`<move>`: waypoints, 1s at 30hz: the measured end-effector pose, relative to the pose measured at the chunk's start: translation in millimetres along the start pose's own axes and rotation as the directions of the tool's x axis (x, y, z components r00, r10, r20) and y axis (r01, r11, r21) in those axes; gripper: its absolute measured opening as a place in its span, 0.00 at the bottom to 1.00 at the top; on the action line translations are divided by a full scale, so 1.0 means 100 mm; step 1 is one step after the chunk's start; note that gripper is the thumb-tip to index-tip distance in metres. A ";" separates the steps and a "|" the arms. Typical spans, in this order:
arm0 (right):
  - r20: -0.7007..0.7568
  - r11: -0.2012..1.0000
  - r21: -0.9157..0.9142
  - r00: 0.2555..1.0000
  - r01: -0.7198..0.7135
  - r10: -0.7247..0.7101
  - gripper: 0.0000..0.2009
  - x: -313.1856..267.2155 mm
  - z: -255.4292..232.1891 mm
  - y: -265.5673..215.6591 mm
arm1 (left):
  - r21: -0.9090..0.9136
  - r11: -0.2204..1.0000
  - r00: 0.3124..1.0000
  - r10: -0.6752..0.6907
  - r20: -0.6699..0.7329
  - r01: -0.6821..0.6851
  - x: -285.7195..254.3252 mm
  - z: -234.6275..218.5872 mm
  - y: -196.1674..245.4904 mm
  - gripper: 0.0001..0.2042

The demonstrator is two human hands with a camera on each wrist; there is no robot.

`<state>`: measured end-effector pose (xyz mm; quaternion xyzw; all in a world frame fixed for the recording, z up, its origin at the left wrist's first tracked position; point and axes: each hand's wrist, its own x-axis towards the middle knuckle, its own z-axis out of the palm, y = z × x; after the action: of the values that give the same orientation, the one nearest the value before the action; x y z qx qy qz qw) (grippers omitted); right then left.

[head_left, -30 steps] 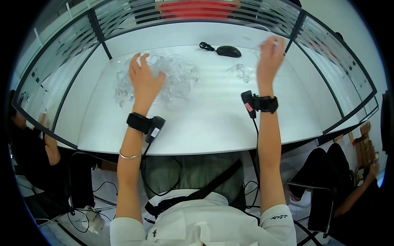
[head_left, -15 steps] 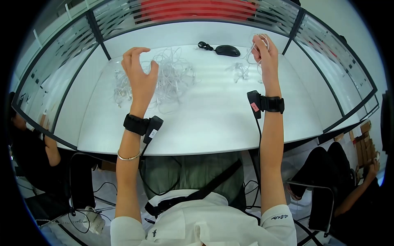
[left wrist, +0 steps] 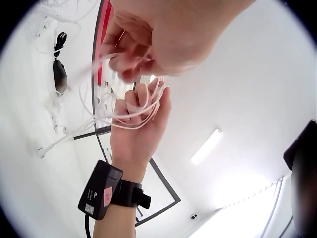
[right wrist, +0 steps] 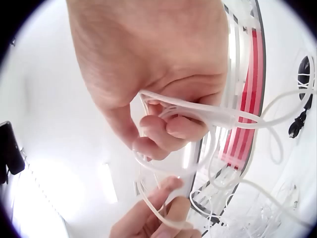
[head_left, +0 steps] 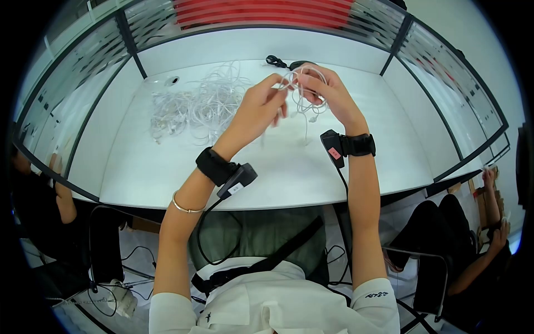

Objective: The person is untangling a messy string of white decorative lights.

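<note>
Above the middle back of the table, the right hand point(head_left: 338, 100) grips a looped white cable point(right wrist: 225, 117), its fingers curled round the loops. Close on its left, the left hand point(head_left: 253, 114) has its fingertips on a strand of that cable; in the left wrist view this left hand point(left wrist: 171, 37) is curled with the strand between its fingers. Loops hang round the right hand point(left wrist: 140, 124) there, and a thin end dangles below the hands in the head view. A tangled heap of white cables point(head_left: 211, 106) lies on the table to the left.
A black mouse point(left wrist: 60, 77) with a bundled cord lies at the back, partly behind the right hand in the head view. A small round item point(head_left: 173, 80) sits at the back left. Low partitions point(head_left: 267, 45) edge the table; people sit on both sides.
The left hand has moved right from the heap and meets the cable. The right hand, carrying the loops, has moved left and slightly down, in front of the mouse.
</note>
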<state>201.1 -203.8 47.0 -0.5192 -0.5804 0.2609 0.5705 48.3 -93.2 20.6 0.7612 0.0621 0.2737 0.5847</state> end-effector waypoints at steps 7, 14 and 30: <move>-0.269 0.996 -0.054 0.959 0.076 -0.088 0.17 0.08 -0.15 0.16 | 0.042 0.985 0.961 0.173 -0.214 -0.168 -0.27 -0.34 0.05 0.07; -0.586 0.996 -0.018 0.807 0.082 -0.077 0.20 0.12 -0.39 0.39 | -0.110 0.977 0.893 0.116 -0.436 -0.181 -0.70 -0.90 0.27 0.14; 0.329 0.829 -0.489 0.823 -0.271 0.463 0.20 0.04 -0.14 0.40 | -0.304 0.909 0.686 -0.027 -0.727 -0.286 -1.20 -1.87 0.11 0.18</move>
<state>227.2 -191.5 15.2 -0.6623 -0.6208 0.3456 0.2378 -147.0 13.8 20.8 0.4621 0.1733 0.5966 0.6329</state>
